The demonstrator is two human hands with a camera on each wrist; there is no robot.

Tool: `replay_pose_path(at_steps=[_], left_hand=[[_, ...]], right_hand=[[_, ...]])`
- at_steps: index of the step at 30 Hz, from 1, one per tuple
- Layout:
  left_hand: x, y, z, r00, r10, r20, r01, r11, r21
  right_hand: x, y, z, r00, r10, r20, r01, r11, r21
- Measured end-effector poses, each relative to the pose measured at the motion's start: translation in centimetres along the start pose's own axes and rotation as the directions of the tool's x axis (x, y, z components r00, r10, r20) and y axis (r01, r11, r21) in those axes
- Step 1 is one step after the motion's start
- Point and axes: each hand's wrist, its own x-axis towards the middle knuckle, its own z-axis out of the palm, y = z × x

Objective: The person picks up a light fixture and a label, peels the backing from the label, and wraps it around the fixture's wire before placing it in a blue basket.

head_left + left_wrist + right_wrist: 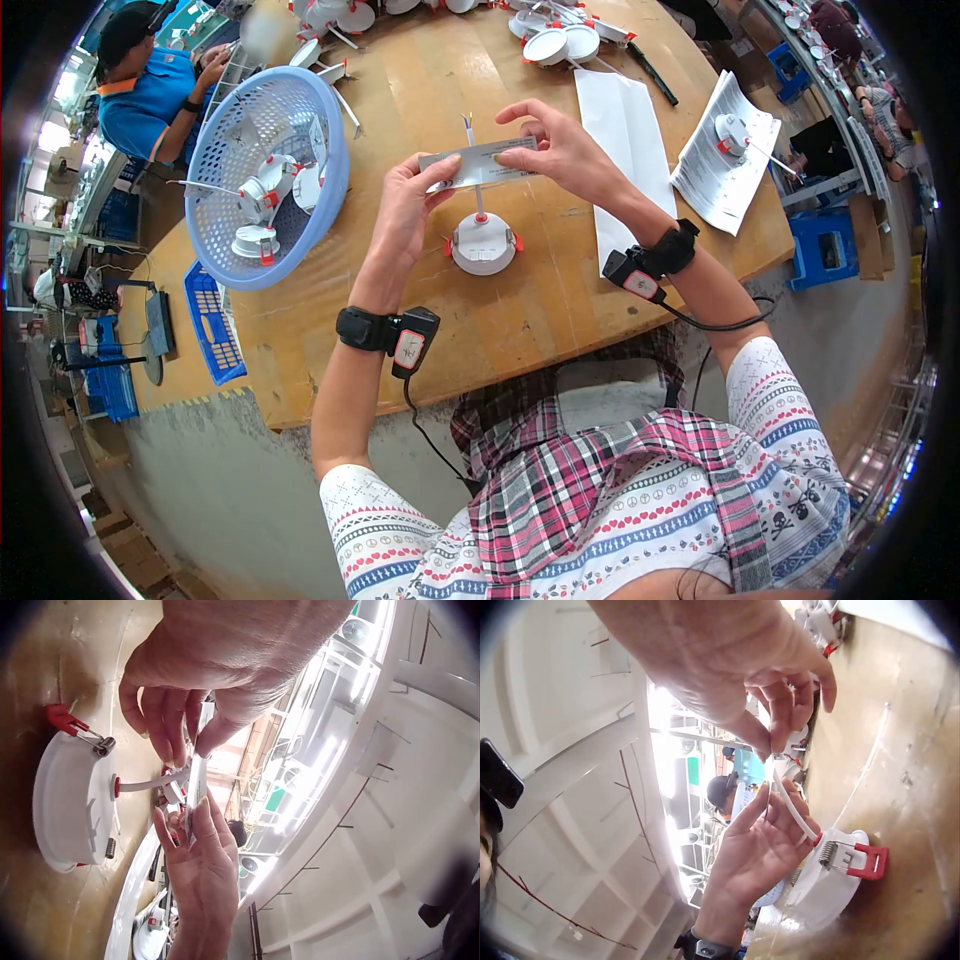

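Observation:
A silver-grey printed label strip stretches between both hands, over the white cable of a downlight. My left hand pinches the strip's left end between thumb and fingers. At the other end, my right hand pinches it, thumb on the near face, index finger raised away. The round white downlight has red-tipped spring clips on its sides and rests on the table below the hands. Its cable rises from a red grommet and passes behind the strip, with bare coloured wire ends showing beyond.
A blue plastic basket with several downlights stands at the left on the wooden table. White paper and printed sheets bearing another downlight lie at the right. More lights and a black pen are farther back. Another person sits across.

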Motion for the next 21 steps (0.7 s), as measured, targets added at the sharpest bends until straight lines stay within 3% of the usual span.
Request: replay_pose_path(at_steps=[21], left_hand=[[0.08, 0.25, -0.04, 1.0, 0.007, 0.016, -0.007, 1.0, 0.0]], right_hand=[[0.27, 0.54, 0.22, 1.0, 0.007, -0.016, -0.007, 1.0, 0.019]])
